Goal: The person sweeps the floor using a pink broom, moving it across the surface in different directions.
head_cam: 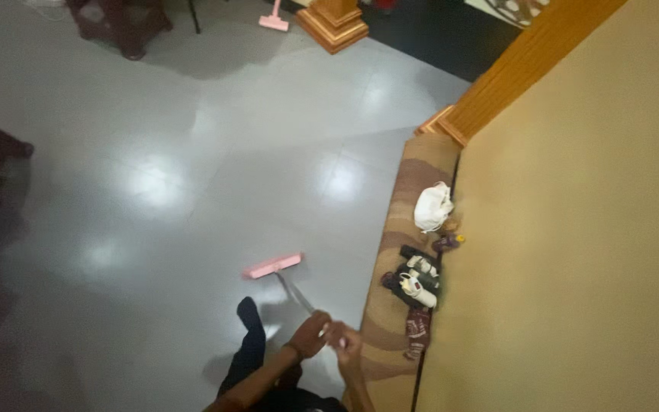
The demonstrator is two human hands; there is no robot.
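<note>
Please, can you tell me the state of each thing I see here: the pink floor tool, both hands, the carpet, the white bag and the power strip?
Pink floor wiper: head flat on the floor, handle tilted up to the hands.
Left hand: closed around the handle.
Right hand: closed around the handle.
Carpet: rolled up along the wall.
White plastic bag: crumpled, resting on the carpet.
Power strip: lying on the carpet, plugs inserted.
</note>
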